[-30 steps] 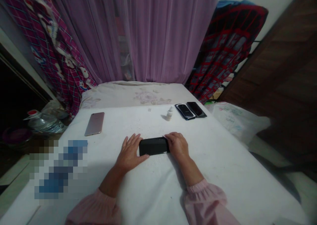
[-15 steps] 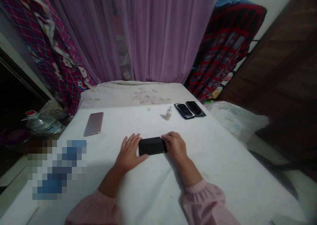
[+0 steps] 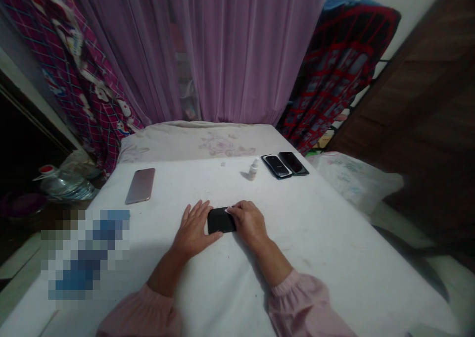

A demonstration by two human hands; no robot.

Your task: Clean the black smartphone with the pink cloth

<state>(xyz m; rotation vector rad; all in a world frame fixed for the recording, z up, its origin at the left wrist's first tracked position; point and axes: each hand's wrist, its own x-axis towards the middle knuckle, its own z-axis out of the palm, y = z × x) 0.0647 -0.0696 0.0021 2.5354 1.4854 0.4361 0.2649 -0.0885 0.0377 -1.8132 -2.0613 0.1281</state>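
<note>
A black smartphone (image 3: 219,220) lies flat on the white cloth, long side roughly crosswise, its dark glossy face up. My left hand (image 3: 193,228) steadies its left end, thumb at the near edge and fingers at the far corner. My right hand (image 3: 251,224) is closed in a pinch over the phone's right half and hides that end. A small white wipe (image 3: 227,210) peeks out at its fingertips, against the phone's far edge; whether it is cloth or tissue I cannot tell.
A rose-gold phone (image 3: 141,185) lies face down at the left. Beyond my hands stands a small white spray bottle (image 3: 253,169), with several dark phones (image 3: 276,166) to its right. A tiny pale square (image 3: 223,164) lies farther back. A blurred-out patch (image 3: 91,253) covers the left side.
My right hand has slid left along the phone with the wipe, from its right end toward its middle. My left hand and the phone have stayed in place.
</note>
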